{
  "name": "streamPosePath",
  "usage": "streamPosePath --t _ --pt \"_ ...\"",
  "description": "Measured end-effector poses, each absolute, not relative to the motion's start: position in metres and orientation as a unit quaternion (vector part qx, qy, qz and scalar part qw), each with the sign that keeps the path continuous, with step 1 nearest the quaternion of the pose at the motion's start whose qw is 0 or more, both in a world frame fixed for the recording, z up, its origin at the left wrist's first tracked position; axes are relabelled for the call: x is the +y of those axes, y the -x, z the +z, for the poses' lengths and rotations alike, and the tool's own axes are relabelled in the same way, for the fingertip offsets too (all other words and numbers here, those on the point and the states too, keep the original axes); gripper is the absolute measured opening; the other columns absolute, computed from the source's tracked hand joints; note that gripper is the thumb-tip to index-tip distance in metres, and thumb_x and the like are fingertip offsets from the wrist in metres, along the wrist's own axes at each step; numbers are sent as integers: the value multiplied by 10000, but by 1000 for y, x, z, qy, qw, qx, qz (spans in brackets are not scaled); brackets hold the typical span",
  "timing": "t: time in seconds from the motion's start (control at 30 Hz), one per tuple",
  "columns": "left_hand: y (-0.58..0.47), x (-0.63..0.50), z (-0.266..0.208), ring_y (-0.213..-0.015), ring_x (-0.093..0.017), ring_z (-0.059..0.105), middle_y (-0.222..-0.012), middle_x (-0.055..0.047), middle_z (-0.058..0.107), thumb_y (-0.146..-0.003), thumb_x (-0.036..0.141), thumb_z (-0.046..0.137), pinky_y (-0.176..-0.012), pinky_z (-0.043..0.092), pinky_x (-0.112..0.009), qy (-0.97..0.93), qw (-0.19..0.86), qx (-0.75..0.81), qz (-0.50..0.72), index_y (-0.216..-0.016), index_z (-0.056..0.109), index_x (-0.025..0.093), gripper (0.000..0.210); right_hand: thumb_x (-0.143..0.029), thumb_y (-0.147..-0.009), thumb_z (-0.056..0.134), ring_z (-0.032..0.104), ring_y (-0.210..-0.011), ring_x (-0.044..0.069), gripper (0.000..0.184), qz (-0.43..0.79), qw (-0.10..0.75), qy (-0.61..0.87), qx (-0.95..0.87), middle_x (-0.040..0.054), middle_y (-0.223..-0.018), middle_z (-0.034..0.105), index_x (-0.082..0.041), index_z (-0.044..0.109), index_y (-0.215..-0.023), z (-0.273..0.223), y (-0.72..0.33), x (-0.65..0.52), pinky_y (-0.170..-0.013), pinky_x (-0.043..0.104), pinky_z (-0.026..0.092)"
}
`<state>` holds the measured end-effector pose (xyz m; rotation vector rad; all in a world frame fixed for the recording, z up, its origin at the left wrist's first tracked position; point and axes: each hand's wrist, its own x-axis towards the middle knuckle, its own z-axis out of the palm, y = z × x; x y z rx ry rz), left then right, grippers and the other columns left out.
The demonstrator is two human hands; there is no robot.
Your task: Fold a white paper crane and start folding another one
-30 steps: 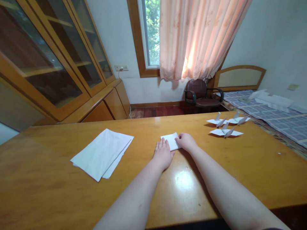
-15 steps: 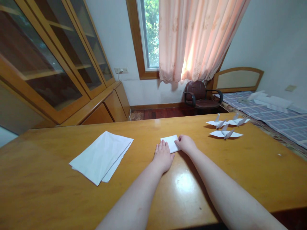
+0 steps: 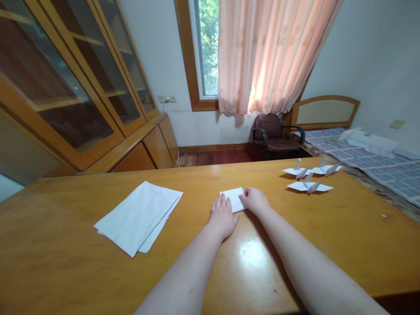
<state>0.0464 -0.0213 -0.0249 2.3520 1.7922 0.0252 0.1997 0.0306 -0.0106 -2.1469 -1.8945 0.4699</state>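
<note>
A small folded sheet of white paper (image 3: pixel 236 201) lies flat on the wooden table (image 3: pixel 197 175) in front of me. My left hand (image 3: pixel 223 216) rests on its left side, fingers stretched out and pressing flat, thumb apart. At the right edge, my right hand (image 3: pixel 256 200) pinches the paper between thumb and curled fingers. To the left lies a short stack of larger white paper sheets (image 3: pixel 139 216). Farther right stand three folded paper cranes, the nearest crane (image 3: pixel 309 186) in front of the other two.
A brown office chair (image 3: pixel 275 133) stands beyond the table's far edge. On the right is a bed (image 3: pixel 370 148) with a checked cover, and on the left a glass-fronted cabinet (image 3: pixel 82 87). A tiny white scrap (image 3: pixel 383 215) lies near the table's right side.
Both hands stay on the folded paper in nearly the same place. The whole view has shifted slightly, with the table a little lower in the picture.
</note>
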Motion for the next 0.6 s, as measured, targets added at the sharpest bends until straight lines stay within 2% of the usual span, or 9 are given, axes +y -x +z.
streamPosePath --t 0.37,0.6 --pt "-45 -22 -14 -1393 -307 158 -1515 -203 144 -833 534 342 -1119 149 -426 -790 114 602 -1 -1422 250 49 769 -407 -770 538 616 -765 201 232 164 119 732 -650 76 -828 689 -195 626 -799 -13 -199 30 -580 266 351" --pt "-44 -21 -11 -1393 -315 151 -1518 -199 131 -821 547 353 -1116 162 -434 -791 125 599 -14 -1428 244 45 795 -447 -717 626 604 -763 200 262 167 127 756 -619 71 -812 681 -196 617 -789 -12 -208 32 -579 264 346"
